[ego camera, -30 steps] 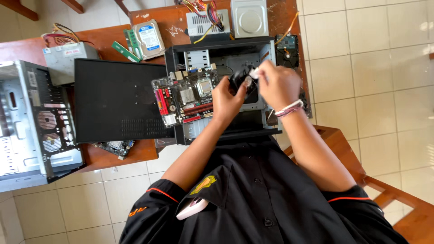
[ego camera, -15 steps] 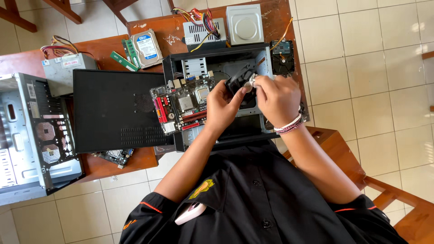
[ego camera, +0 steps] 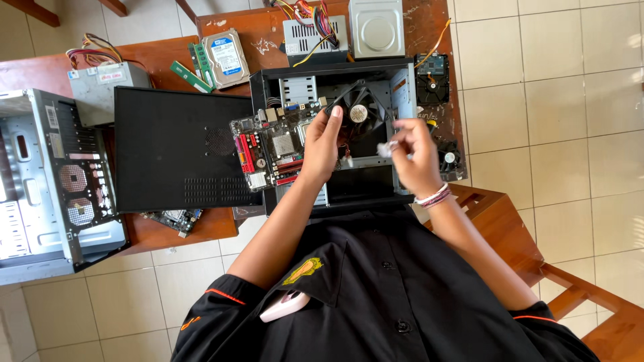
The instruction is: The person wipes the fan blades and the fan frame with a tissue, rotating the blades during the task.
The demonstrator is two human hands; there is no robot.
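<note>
While the left hand point(ego camera: 323, 142) gripped the black fan point(ego camera: 360, 115) over the open computer case point(ego camera: 402, 87), the right hand point(ego camera: 410, 153) pinched a small white bit point(ego camera: 385, 148).

Two computer cases point(ego camera: 54, 181) point(ego camera: 402, 87), two power supplies point(ego camera: 100, 84) point(ego camera: 315, 37), perhaps three drives point(ego camera: 225, 57) point(ego camera: 376, 27) point(ego camera: 431, 70), one fan point(ego camera: 359, 114).

head view — from above, straight down | mid-range | desk point(ego camera: 168, 231) top, floor below
</note>
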